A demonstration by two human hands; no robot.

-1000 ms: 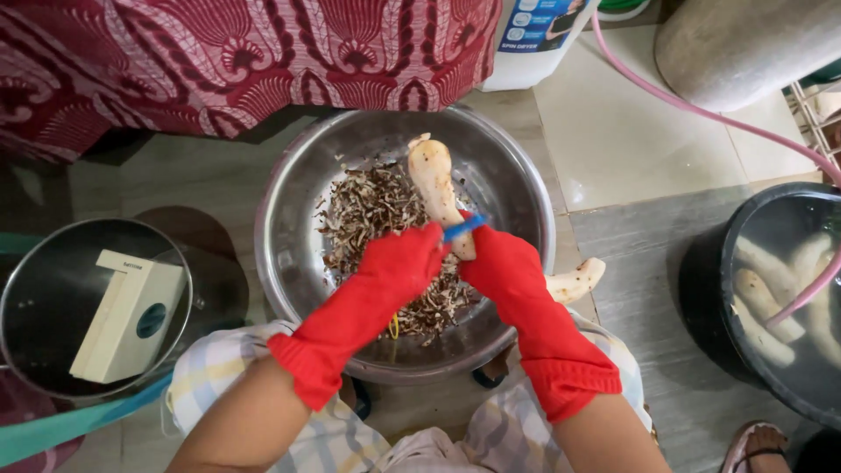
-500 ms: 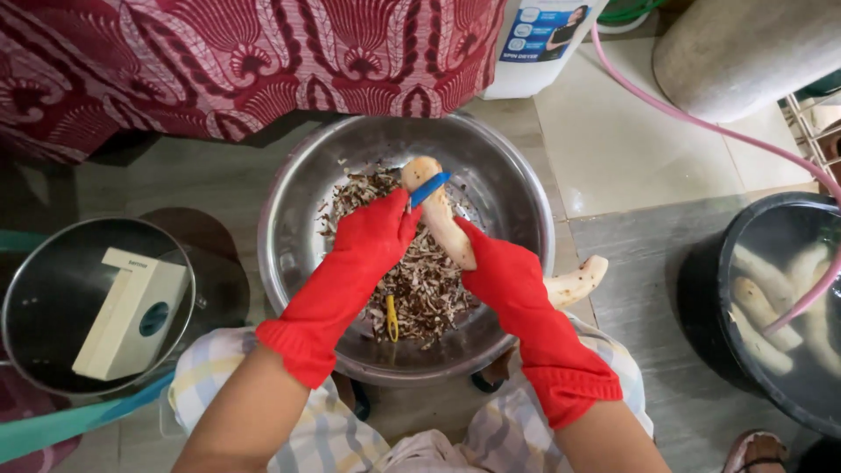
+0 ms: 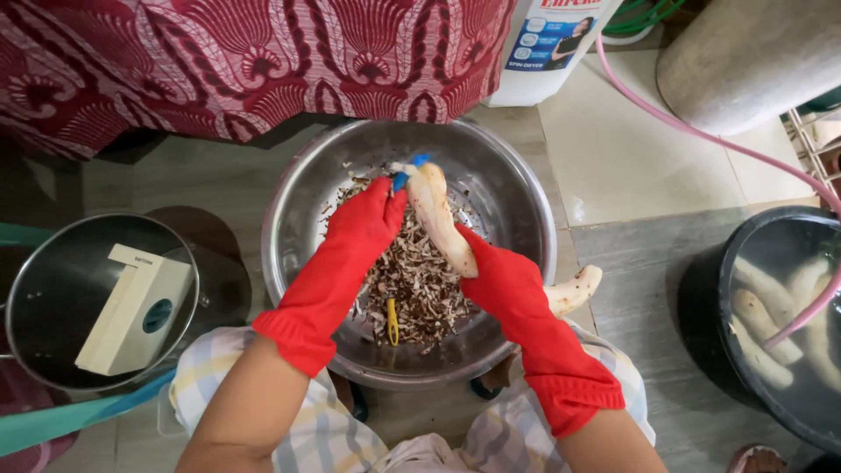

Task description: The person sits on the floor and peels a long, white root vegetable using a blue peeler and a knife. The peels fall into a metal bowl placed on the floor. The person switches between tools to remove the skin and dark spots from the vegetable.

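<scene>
Moved up: left hand [image 3: 368, 223] gripping one peeler [image 3: 408, 172], right hand [image 3: 501, 278] clamping one root [image 3: 442, 219].

A home's tiled wash area: a wide steel basin [image 3: 517, 219] of peelings sits on the floor beside a white spin-dryer appliance [image 3: 547, 44], a pink hose [image 3: 701, 136] and a black water tub [image 3: 701, 307].

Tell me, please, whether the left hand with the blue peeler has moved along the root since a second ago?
Yes. The left hand has slid up the root toward the far rim of the steel basin.
</scene>
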